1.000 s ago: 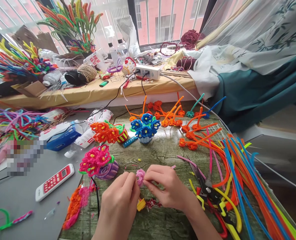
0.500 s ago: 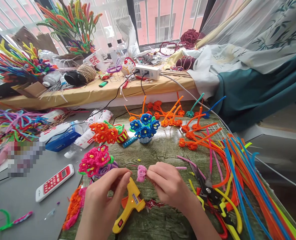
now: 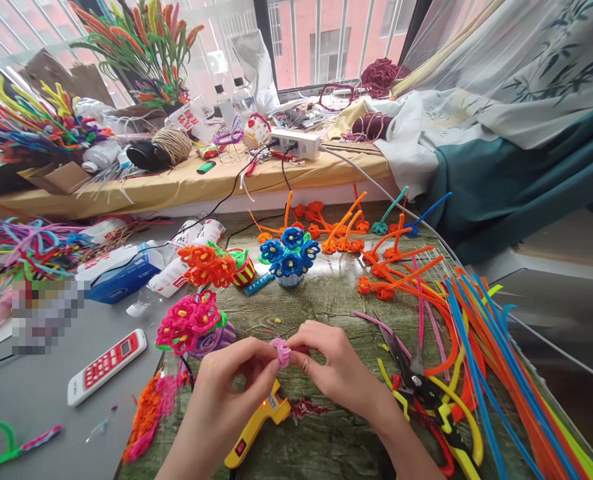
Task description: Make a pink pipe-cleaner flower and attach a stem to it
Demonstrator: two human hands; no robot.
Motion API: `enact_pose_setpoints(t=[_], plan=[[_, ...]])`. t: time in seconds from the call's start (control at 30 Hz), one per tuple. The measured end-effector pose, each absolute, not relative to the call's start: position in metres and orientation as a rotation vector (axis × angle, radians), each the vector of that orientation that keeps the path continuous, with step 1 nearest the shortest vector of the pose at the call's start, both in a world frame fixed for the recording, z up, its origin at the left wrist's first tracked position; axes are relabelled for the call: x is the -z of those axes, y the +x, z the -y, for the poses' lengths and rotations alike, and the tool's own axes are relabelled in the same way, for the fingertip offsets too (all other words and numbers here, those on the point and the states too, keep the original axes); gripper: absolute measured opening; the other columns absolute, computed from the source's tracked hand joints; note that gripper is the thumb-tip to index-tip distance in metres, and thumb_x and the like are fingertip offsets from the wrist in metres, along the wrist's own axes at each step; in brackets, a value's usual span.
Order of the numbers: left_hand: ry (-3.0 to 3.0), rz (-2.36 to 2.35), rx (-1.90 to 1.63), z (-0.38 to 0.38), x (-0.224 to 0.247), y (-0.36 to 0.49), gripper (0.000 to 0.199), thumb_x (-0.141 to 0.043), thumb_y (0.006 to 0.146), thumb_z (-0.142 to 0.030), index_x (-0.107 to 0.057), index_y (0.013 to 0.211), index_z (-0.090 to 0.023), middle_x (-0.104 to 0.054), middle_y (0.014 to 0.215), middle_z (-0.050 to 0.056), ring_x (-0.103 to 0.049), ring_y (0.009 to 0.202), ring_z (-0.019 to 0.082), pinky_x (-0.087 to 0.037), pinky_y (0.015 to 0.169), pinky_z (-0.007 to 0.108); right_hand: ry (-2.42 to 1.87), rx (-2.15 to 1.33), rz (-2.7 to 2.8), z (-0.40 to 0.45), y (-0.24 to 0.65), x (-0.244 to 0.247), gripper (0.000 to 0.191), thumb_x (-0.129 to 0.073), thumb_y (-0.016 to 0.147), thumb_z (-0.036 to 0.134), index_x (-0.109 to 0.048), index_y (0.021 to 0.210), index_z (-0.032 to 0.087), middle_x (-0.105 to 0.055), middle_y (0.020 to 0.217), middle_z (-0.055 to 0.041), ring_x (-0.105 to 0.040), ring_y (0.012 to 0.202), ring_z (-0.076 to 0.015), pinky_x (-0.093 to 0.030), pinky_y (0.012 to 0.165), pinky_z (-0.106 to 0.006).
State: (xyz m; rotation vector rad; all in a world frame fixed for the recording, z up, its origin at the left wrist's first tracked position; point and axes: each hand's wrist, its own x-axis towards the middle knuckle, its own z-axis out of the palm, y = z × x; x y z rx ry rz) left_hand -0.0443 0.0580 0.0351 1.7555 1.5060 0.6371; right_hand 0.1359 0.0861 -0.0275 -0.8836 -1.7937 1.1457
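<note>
A small pink pipe-cleaner flower (image 3: pixel 281 352) is pinched between the fingertips of my left hand (image 3: pixel 236 380) and my right hand (image 3: pixel 333 363), above the table's front middle. Both hands are closed on it, one from each side. Beneath them lies a yellow glue gun (image 3: pixel 253 430), partly covered by my left hand. Left of my hands stands a purple pot with magenta pipe-cleaner flowers (image 3: pixel 191 322). To the right of my right hand, scissors (image 3: pixel 410 373) with dark blades rest near yellow-and-black handled pliers (image 3: pixel 453 433).
Behind my hands stand pots of blue flowers (image 3: pixel 290 257) and orange flowers (image 3: pixel 210 265). Orange stemmed flowers (image 3: pixel 376 253) lie at the back right. Loose pipe cleaners (image 3: pixel 506 373) spread along the right edge. A white-and-red remote-like handset (image 3: pixel 107 367) lies left. A power strip (image 3: pixel 296 144) sits on the ledge.
My left hand has moved right to take hold of the pink flower, which my right hand alone held before. The flower has shifted slightly and turned.
</note>
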Motion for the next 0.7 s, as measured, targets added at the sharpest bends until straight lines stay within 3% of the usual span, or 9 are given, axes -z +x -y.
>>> enact_pose_setpoints(t=[0.13, 0.33, 0.53, 0.7], plan=[[1.811, -1.533, -0.702, -0.055, -0.039, -0.041, 0.021, -0.061, 0.089, -0.027, -0.064, 0.069, -0.019, -0.05, 0.056, -0.006, -0.043, 0.051, 0.009, -0.032, 0.047, 0.02, -0.878, -1.346, 1.645, -0.088, 0.135, 0.026, 0.019, -0.064, 0.095, 0.027, -0.071, 0.081, 0.016, -0.068, 0.075, -0.0024, -0.06, 0.068, -0.0151, -0.044, 0.059, -0.023], [2.055, -1.673, -0.786, -0.049, -0.033, -0.035, 0.022, -0.055, 0.09, -0.018, -0.058, 0.068, -0.021, -0.046, 0.059, -0.006, -0.043, 0.051, 0.01, -0.033, 0.049, 0.021, -0.863, -1.161, 1.659, -0.086, 0.137, 0.024, 0.021, -0.06, 0.095, 0.025, -0.069, 0.078, 0.017, -0.062, 0.068, -0.0015, -0.051, 0.06, -0.0133, -0.039, 0.054, -0.024], [2.566, -1.808, -0.859, -0.039, -0.016, -0.024, 0.02, -0.051, 0.093, -0.013, -0.058, 0.075, -0.02, -0.053, 0.063, -0.003, -0.053, 0.057, 0.013, -0.04, 0.059, 0.024, -0.783, -1.043, 1.686, -0.081, 0.135, 0.024, 0.015, -0.059, 0.094, 0.019, -0.066, 0.08, 0.017, -0.061, 0.071, -0.0015, -0.052, 0.063, -0.0135, -0.041, 0.057, -0.024], [2.222, -1.816, -0.847, -0.037, -0.03, -0.025, 0.013, -0.056, 0.094, -0.022, -0.064, 0.085, -0.021, -0.064, 0.069, -0.003, -0.056, 0.055, 0.012, -0.042, 0.057, 0.022, -0.858, -1.114, 1.63, -0.085, 0.142, 0.021, 0.017, -0.061, 0.092, 0.021, -0.066, 0.077, 0.017, -0.059, 0.067, -0.0002, -0.05, 0.059, -0.0128, -0.038, 0.053, -0.024]])
